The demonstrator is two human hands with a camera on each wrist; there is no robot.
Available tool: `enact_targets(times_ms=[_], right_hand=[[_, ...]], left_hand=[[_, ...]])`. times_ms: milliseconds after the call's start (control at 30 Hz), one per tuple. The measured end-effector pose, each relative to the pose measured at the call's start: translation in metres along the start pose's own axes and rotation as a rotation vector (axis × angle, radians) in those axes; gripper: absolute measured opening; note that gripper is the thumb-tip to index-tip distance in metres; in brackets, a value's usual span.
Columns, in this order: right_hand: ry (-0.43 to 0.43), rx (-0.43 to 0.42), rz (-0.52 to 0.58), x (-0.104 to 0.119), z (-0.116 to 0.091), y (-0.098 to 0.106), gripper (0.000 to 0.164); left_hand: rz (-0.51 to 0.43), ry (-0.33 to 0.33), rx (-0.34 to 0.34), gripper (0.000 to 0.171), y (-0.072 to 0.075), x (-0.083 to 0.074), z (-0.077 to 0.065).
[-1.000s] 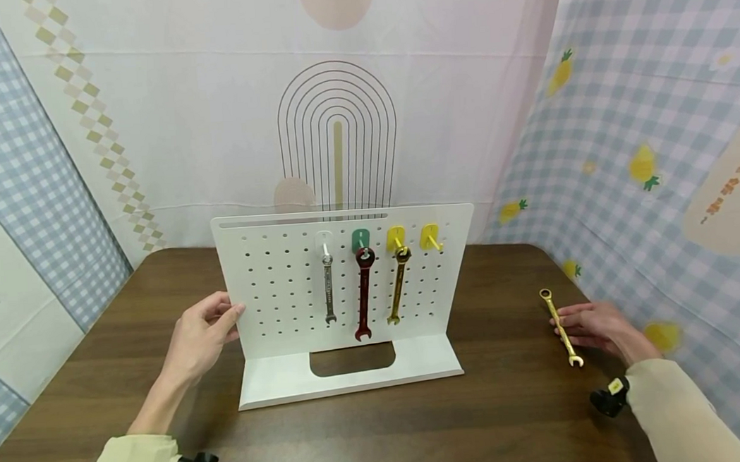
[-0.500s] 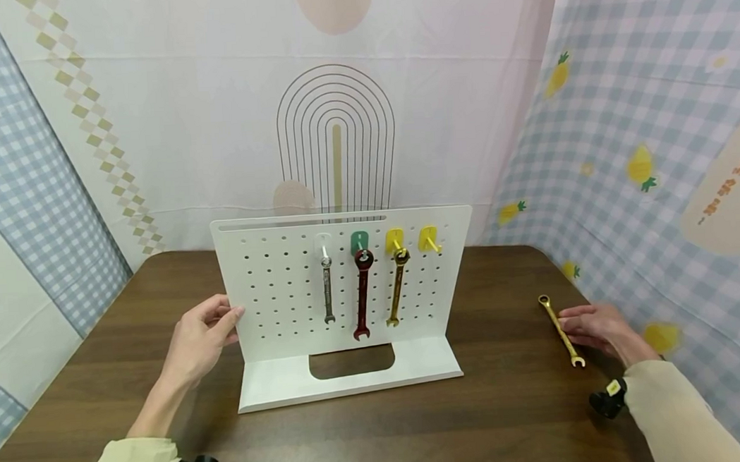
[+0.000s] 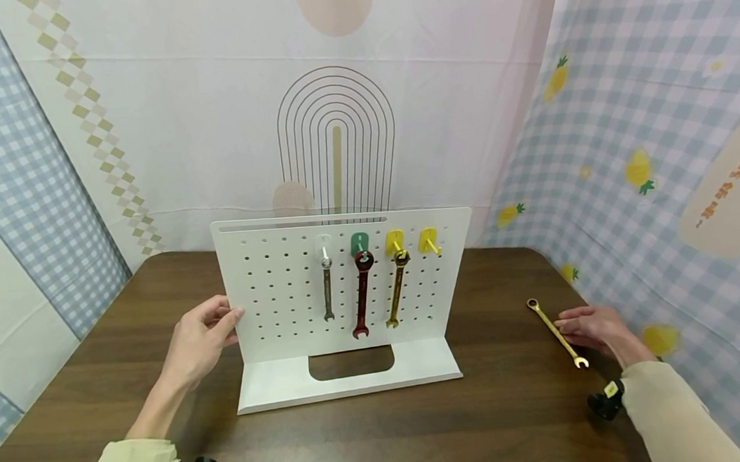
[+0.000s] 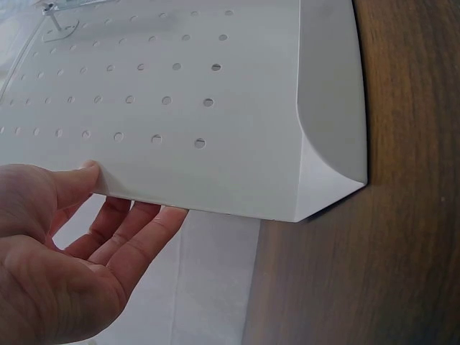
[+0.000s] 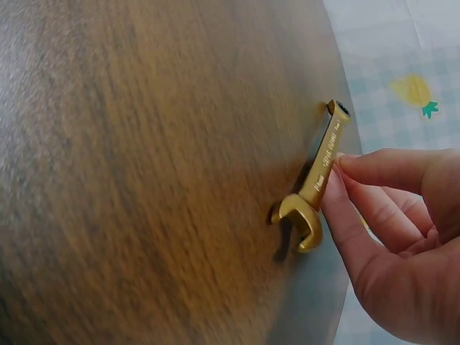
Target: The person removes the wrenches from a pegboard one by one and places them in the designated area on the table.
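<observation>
A white pegboard stand point(image 3: 277, 379) stands upright on the table. My left hand point(image 3: 198, 340) pinches its left edge, the thumb point(image 4: 79, 181) on the front face and the fingers behind. At the table's right side, my right hand point(image 3: 595, 327) holds a gold combination wrench point(image 5: 325, 162) by the middle of its shank, between thumb and fingers. Its ring end points away and its open end toward me. From hooks on the board hang a small silver wrench point(image 3: 328, 290), a dark red wrench point(image 3: 362, 295) and another gold wrench point(image 3: 397, 293).
To the right of the hung wrenches, a yellow hook point(image 3: 430, 241) bears nothing. The brown wooden table point(image 3: 357, 444) reaches out on both sides of the board. Patterned cloth point(image 3: 629, 102) closes off the back and sides, near my right hand.
The gold wrench in my right hand has turned, its ring end swinging left. My left hand stays on the pegboard edge; the hung wrenches keep their places.
</observation>
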State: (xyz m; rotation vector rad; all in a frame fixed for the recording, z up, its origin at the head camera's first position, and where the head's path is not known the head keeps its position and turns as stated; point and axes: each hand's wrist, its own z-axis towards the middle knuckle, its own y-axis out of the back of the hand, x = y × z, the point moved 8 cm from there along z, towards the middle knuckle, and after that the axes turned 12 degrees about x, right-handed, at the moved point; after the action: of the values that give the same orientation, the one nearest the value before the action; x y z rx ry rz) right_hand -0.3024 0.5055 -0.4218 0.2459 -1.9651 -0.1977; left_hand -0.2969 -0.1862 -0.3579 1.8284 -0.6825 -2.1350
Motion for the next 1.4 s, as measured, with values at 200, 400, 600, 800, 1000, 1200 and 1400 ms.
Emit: enact_targets(times_ms=[200,400,600,800,1000,1200,1400], right_hand=[[0.002,-0.012,0.037,0.0,-0.001,0.002,0.045],[0.029,-0.051,0.033,0.008,-0.006,0.005,0.036],[0.103,-0.004,0.047,0.021,-0.006,-0.005,0.014],[0.137,0.026,-0.025,0.033,-0.008,-0.017,0.021],[0.166,0.032,-0.11,0.041,-0.009,-0.027,0.022],[0.191,0.073,-0.146,0.056,-0.01,-0.052,0.017],[0.226,0.123,-0.139,0.077,-0.013,-0.081,0.015]], left_hand=[[0.005,0.001,0.0,0.024,0.0,-0.001,0.0],[0.009,0.005,0.001,0.025,0.001,0.0,0.0],[0.013,0.004,-0.005,0.025,0.001,0.0,0.0],[0.014,0.003,-0.008,0.024,0.001,0.0,0.0],[0.02,-0.005,-0.008,0.024,0.001,0.0,0.001],[0.02,-0.008,-0.005,0.024,0.0,-0.001,0.002],[0.015,0.001,-0.006,0.024,0.0,0.0,0.001]])
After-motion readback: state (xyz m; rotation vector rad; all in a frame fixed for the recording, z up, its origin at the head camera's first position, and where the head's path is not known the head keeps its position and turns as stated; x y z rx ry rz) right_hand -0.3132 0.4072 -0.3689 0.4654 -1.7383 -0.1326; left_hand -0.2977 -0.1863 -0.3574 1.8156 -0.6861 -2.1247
